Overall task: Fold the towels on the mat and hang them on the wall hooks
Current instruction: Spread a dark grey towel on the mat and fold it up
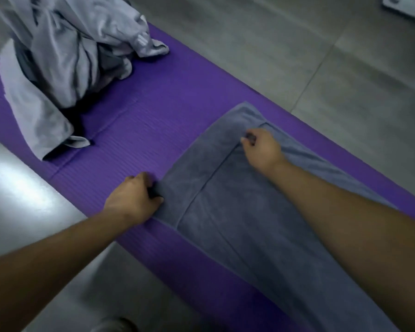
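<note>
The towel, dark grey, lies flat on the purple mat. Its long axis runs from its far end, ahead of the person, back toward the lower right and under the right forearm. A straight edge crosses the cloth near that far end (it looks like the border of an upper layer, though I cannot tell how many layers lie there).

Both hands are at the far end, 1 at each side. The left hand sits at the nearer left corner, its fingers curled and pinching the towel's edge where it meets the mat. The right hand is further out, near the other corner, its fingers nipping the cloth at the top of the straight edge.

From both grips the rest of the towel lies toward the person, so I judge the next fold is a pull back along the long axis, both hands together to keep the edges square.

A heap of pale towels, not yet folded, sits well apart at the mat's far left. Grey floor surrounds the mat. No hooks are in view.
</note>
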